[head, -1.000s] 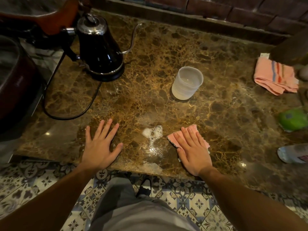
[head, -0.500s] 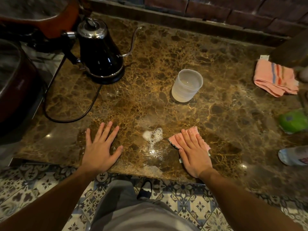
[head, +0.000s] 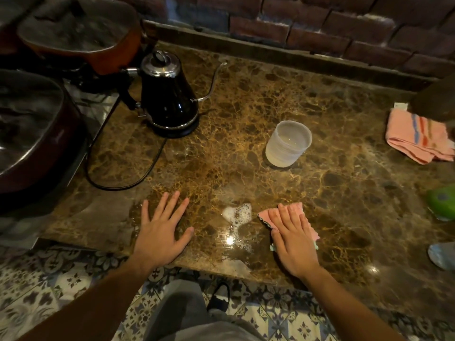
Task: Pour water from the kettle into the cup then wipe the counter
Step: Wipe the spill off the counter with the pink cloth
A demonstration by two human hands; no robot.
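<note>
A black gooseneck kettle [head: 167,102] stands on its base at the back left of the brown marble counter [head: 246,99]. A translucent white cup [head: 288,143] with water in it stands upright near the middle. A foamy puddle [head: 237,214] lies near the front edge. My right hand [head: 294,238] presses flat on a pink cloth [head: 296,209] just right of the puddle. My left hand [head: 161,231] rests flat on the counter to the left of the puddle, fingers spread, holding nothing.
Two large pans [head: 32,129] sit on a stove at the left. The kettle's cord [head: 123,183] loops across the counter. A folded pink towel [head: 418,136], a green object [head: 442,201] and a pale object [head: 443,254] lie at the right edge. A brick wall [head: 320,28] is behind.
Both hands and the cloth stay in place on the counter. The view has tilted up a little, so everything sits lower in the frame.
</note>
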